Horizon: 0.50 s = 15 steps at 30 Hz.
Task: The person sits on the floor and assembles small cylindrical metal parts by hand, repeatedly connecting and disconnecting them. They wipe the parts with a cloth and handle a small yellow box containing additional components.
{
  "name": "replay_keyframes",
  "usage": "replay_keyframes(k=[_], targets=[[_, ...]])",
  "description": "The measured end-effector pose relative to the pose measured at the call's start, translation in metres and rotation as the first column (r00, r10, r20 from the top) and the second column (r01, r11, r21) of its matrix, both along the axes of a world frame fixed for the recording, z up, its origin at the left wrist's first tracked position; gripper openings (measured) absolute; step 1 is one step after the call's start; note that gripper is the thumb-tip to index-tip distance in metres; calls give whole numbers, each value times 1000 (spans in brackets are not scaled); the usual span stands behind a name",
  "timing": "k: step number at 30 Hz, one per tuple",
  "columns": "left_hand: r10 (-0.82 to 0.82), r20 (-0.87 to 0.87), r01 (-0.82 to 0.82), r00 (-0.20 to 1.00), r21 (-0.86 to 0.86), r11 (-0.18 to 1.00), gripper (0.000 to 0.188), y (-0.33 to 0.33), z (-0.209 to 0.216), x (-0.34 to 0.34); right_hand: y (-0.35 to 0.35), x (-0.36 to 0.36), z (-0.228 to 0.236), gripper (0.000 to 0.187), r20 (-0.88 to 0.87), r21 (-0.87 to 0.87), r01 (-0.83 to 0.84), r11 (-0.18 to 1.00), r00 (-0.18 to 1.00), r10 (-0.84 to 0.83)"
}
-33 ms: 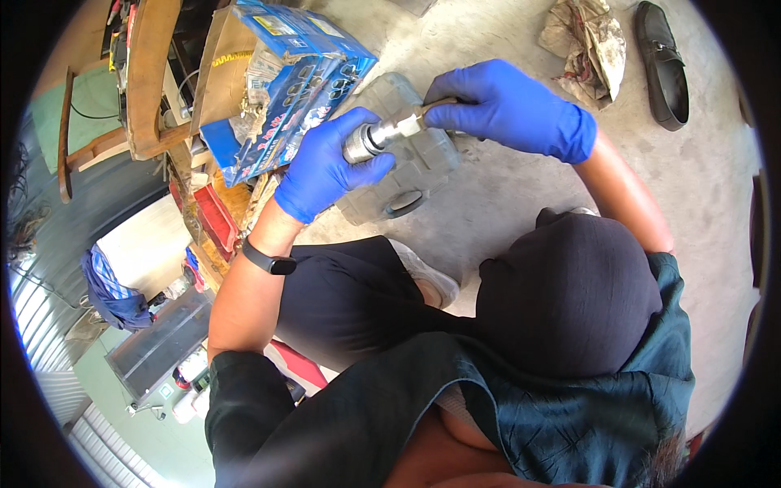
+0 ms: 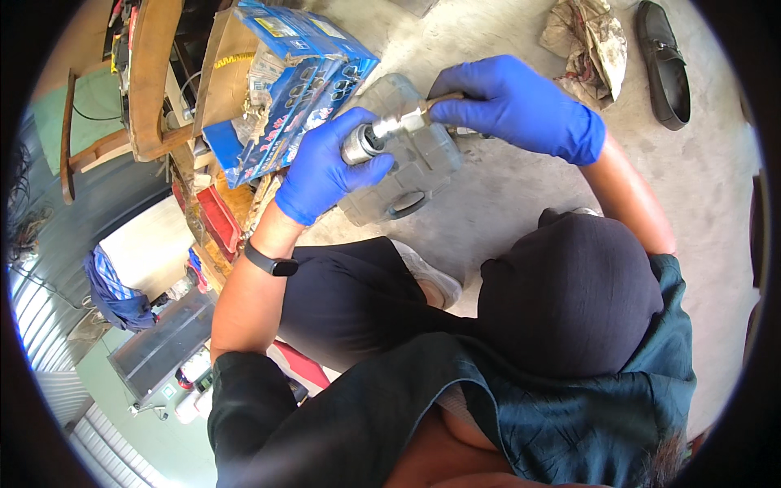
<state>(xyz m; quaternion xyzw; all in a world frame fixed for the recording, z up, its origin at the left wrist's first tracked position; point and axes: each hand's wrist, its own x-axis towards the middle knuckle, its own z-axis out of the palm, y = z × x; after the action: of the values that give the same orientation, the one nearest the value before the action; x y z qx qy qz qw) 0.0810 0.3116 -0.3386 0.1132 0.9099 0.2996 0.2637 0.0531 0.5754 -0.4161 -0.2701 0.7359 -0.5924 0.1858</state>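
Observation:
My left hand [image 2: 313,179], in a blue glove, is closed round a short silver metal cylinder [image 2: 356,148] with a hollow end, its thumb and fingers on either side. My right hand [image 2: 514,106], gloved the same way, grips a bright metal shaft piece [image 2: 413,116] with a hex-shaped collar. The shaft's tip points down-left to the cylinder's open mouth. Whether the two parts touch inside cannot be made out. Fingers of my right hand hide the far end of the shaft piece. Both hands are held over a grey plastic case [image 2: 437,153] on the floor.
A torn blue carton [image 2: 313,85] stands left of the case, beside wooden furniture [image 2: 154,73]. A red tray [image 2: 215,213] lies closer on the left. Crumpled brownish paper or cloth [image 2: 587,45] and a black shoe [image 2: 667,69] lie on the concrete floor at the far right.
My right hand has shifted slightly right and up, and the shaft piece has tilted in front of the cylinder. My left hand keeps its hold, nearly still.

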Motion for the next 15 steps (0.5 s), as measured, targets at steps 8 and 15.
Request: replay_keyframes(k=[8, 15], targets=[[57, -162, -43, 985, 91, 995, 42, -7, 1, 4, 18, 0, 27, 34, -58, -102, 110, 989, 992, -116], [23, -144, -13, 989, 69, 998, 36, 3, 6, 2, 20, -1, 19, 29, 55, -18, 30, 999, 998, -29]])
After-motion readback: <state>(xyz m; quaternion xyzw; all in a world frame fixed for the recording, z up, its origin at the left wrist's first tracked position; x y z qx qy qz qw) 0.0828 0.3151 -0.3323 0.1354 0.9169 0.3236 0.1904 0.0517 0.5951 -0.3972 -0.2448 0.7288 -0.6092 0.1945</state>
